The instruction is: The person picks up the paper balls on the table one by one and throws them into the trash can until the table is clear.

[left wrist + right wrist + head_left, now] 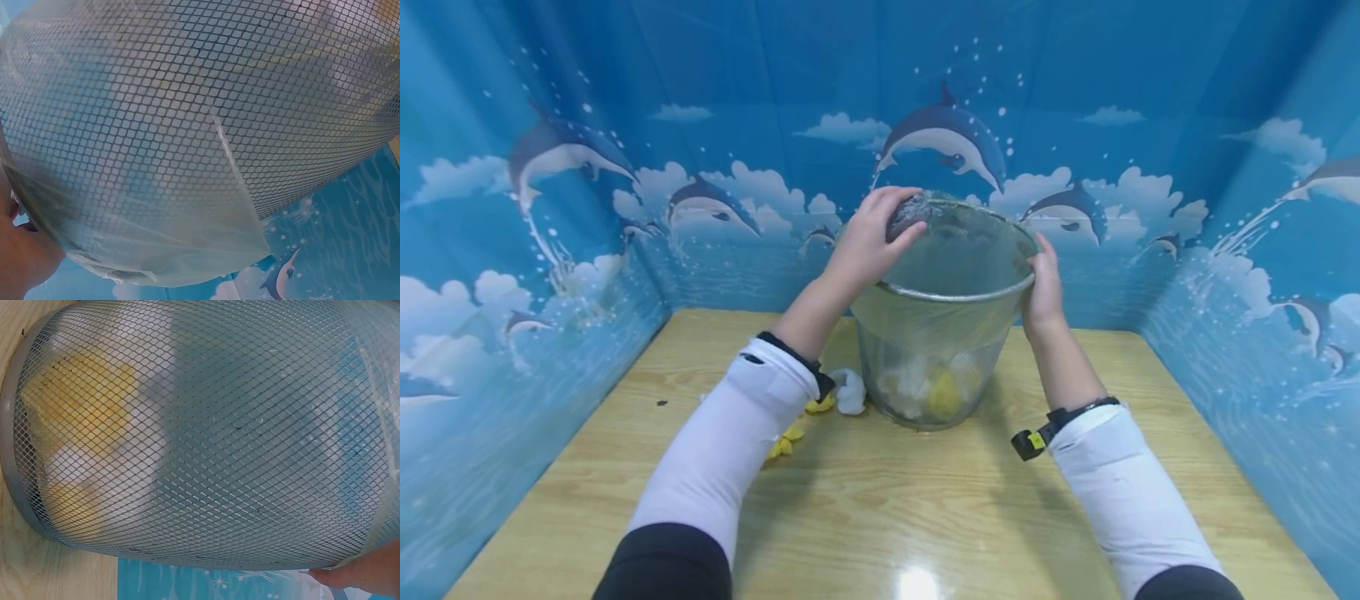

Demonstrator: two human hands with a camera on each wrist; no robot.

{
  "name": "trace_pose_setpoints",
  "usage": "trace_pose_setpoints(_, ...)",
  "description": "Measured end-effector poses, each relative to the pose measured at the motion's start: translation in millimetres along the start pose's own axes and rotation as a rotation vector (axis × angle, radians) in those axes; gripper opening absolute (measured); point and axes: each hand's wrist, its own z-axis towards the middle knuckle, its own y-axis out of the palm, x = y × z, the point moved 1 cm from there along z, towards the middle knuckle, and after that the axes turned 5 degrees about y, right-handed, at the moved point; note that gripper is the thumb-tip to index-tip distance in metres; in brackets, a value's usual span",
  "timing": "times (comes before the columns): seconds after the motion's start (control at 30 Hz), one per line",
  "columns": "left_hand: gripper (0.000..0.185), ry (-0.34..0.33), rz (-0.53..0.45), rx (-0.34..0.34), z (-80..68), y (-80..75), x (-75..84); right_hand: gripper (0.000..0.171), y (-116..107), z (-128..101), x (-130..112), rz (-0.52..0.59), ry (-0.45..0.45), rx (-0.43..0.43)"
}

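A metal mesh wastebasket (925, 354) with a clear plastic bag liner (206, 262) stands on the table. Through its mesh, yellow and white crumpled pieces (87, 403) show at the bottom. At the basket's left rim, my left hand (868, 237) holds a dark grey, rough-looking lump (908, 217) between fingers and thumb; its kind is unclear. My right hand (1045, 287) grips the right rim over the liner, thumb near the rim's edge. In the left wrist view only part of the left hand (28, 259) shows, beside the rim.
Left of the basket lie a crumpled white piece (850, 392) and several crumpled yellow pieces (786, 440). Farther left is a small dark scrap (662, 403). A dolphin-print curtain (760, 100) encloses the wooden table (895, 508) at the back and sides.
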Motion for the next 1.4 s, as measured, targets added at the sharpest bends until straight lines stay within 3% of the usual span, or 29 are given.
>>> trace_pose_setpoints(0.33, 0.062, -0.038, 0.042, -0.113, 0.9, 0.2, 0.7, 0.063, -1, 0, 1, 0.005, -0.003, 0.006)
trace_pose_setpoints(0.67, 0.065, -0.056, 0.115, -0.14, -7.1, -4.7, -5.9, 0.063, -1, -1, 1, 0.001, 0.005, 0.009)
trace_pose_setpoints(1.13, 0.063, -0.078, 0.049, -0.032, -52.2, -19.1, -28.4, 0.063, 1, -2, 1, -0.006, 0.005, 0.01)
trace_pose_setpoints(1.4, 0.064, -0.091, 0.04, -0.027, -77.4, -25.6, -45.4, 0.061, 1, -2, 0, 0.009, -0.017, 0.005)
